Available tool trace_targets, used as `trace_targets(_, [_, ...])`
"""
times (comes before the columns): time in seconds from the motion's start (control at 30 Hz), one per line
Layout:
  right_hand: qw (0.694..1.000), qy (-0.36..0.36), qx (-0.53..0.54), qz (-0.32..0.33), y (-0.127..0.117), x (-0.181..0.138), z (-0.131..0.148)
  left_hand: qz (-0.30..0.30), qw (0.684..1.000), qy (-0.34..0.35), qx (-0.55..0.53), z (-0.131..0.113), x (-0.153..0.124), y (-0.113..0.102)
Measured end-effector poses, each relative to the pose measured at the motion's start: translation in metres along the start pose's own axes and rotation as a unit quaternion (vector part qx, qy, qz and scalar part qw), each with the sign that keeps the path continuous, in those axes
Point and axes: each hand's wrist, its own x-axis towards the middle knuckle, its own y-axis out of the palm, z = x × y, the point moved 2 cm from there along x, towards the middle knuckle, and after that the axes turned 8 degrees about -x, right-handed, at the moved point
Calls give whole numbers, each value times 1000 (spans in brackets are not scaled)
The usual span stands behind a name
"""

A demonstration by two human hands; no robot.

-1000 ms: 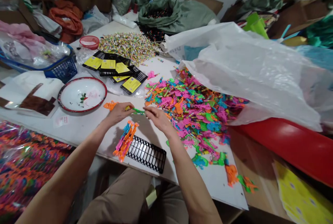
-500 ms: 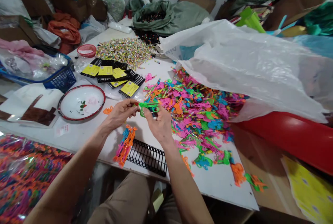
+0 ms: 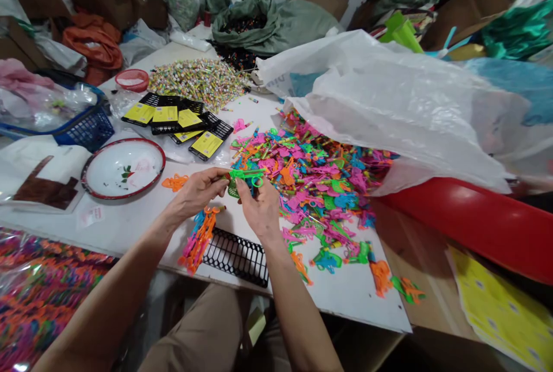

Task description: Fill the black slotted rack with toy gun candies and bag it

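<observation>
A small green plastic toy gun is held up above the table between both hands. My right hand grips it from the right, thumb on its near side. Closed at its left end, the fingers of my left hand pinch a small reddish part there, mostly hidden. Below the hands lies a black slotted rack, with a row of orange, pink and blue toy guns in its left end. A large heap of mixed coloured toy guns spreads beside my right hand.
Left of the hands are a white enamel basin and orange toy pieces. Black racks with yellow cards lie behind, near a pile of small striped cylinders. A white plastic sack covers part of the heap.
The camera view has turned slightly, so the scene sits further left. Both hands stay on the green toy gun in nearly the same pose.
</observation>
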Motion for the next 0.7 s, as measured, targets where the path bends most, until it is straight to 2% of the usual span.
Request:
trace_targets(0.07, [1000, 2, 12, 0, -1, -1, -1, 1, 1000, 1, 17, -1, 1, 0])
trace_targets(0.23, [1000, 4, 5, -11, -4, -1, 0, 48, 996, 12, 70, -7, -2, 5])
trace_targets(0.5, [1000, 2, 23, -2, -17, -1, 7, 20, 998, 39, 50, -21, 8, 9])
trace_targets(0.6, [1000, -4, 3, -17, -21, -10, 4, 54, 996, 39, 63, -19, 2, 12])
trace_targets(0.7, [1000, 3, -6, -29, -19, -22, -1, 83, 987, 55, 124, -17, -10, 18])
